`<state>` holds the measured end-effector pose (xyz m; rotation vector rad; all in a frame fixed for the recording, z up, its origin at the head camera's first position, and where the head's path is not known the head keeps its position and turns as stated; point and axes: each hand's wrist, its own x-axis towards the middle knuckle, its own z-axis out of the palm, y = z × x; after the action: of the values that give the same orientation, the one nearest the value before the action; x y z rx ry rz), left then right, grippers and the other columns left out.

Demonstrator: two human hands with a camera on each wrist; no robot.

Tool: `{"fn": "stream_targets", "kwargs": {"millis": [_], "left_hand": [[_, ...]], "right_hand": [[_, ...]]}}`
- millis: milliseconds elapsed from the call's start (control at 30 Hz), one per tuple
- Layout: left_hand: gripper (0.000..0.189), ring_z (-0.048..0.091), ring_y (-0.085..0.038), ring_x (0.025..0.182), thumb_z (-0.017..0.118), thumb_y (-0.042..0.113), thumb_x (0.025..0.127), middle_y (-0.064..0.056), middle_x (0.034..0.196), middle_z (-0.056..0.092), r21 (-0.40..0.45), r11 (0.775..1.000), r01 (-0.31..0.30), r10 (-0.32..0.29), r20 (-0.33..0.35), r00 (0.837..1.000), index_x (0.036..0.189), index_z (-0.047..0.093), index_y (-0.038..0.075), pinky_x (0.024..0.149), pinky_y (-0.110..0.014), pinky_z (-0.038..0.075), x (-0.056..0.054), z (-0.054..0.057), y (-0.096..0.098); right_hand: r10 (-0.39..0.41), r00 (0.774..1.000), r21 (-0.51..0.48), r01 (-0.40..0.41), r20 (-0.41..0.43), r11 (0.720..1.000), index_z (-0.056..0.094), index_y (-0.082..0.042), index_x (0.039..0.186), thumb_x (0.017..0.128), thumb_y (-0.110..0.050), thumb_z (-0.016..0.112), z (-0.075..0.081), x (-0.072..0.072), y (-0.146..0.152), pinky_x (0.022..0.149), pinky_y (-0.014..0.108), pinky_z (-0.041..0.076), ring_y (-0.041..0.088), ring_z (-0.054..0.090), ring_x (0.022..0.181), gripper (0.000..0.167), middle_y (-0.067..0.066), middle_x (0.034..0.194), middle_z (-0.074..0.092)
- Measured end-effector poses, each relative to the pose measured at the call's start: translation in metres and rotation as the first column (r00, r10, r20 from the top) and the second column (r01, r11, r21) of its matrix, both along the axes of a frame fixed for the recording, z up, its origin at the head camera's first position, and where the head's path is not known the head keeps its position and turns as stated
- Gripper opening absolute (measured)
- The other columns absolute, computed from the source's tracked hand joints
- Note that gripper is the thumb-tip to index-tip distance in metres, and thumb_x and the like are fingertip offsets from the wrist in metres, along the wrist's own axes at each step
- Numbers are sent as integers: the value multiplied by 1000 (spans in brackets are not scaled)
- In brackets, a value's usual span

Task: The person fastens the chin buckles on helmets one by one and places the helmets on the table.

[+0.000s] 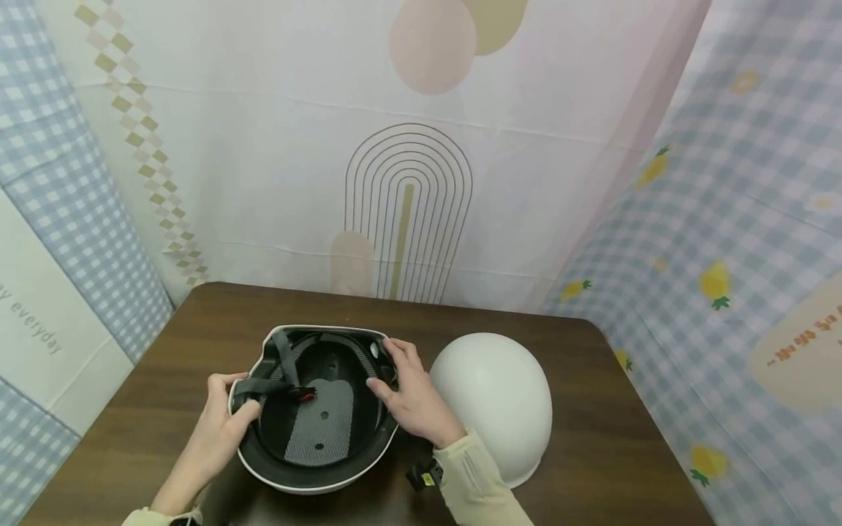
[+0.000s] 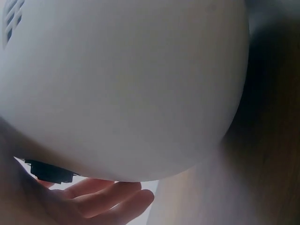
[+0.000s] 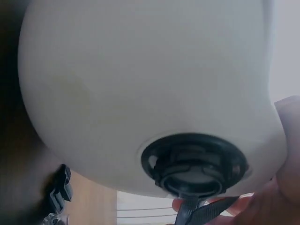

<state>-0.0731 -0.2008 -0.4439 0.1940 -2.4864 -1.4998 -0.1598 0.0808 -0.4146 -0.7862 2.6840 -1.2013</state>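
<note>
A white helmet (image 1: pixel 321 424) lies upside down on the table, its black lining facing up. Dark chin straps (image 1: pixel 287 358) with a red-tipped buckle (image 1: pixel 305 394) cross its left side inside. My left hand (image 1: pixel 217 427) grips the left rim, thumb over the edge. At the upper right rim, my right hand (image 1: pixel 417 394) holds on with its thumb on the inner side and fingers along the edge. Smooth white shell (image 2: pixel 126 84) fills the left wrist view, with slotted vents in a corner. In the right wrist view a black round fitting (image 3: pixel 192 164) sits on the shell's side.
A smooth white dome (image 1: pixel 496 394) rests on the brown wooden table (image 1: pixel 592 453), just right of the helmet and partly behind my right forearm. A patterned curtain (image 1: pixel 296 183) hangs beyond the table's far edge. Checked cloth (image 1: pixel 723 219) stands along the right side.
</note>
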Motion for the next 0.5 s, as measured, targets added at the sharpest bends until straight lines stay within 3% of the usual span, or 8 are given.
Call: {"fn": "stream_targets", "kwargs": {"millis": [133,333,400,500], "left_hand": [[57,48,-32,110,55,6,81,-24,126,49,-9,1000,-20,20,3,1000,133,33,-4,81,-15,32,2,-1,0],[61,52,-38,110,60,13,86,-23,131,51,-188,981,-51,60,43,997,141,34,6,80,-48,41,12,0,3],[69,49,-40,114,65,14,83,-23,134,48,-271,961,-56,57,-1,998,144,33,7,80,-57,38,15,2,6],[77,37,-45,126,68,13,75,-24,139,41,-403,913,-59,-7,-162,987,144,35,2,89,-66,31,14,6,10]], "right_hand": [[-1,1000,-23,1,-9,1000,28,-8,153,99,-38,56,-3,-1,0,106,46,35,23,38,134,68,6,152,28],[-30,999,-123,32,19,992,26,-16,154,98,-50,50,-7,2,1,107,49,33,23,35,136,69,5,151,29],[-49,998,-174,56,40,983,24,-16,154,99,-51,46,-8,3,3,108,49,32,24,34,137,69,8,151,30],[-88,994,-237,101,65,966,22,-12,153,102,-49,42,-9,5,8,107,50,32,28,33,137,66,12,149,32]]}}
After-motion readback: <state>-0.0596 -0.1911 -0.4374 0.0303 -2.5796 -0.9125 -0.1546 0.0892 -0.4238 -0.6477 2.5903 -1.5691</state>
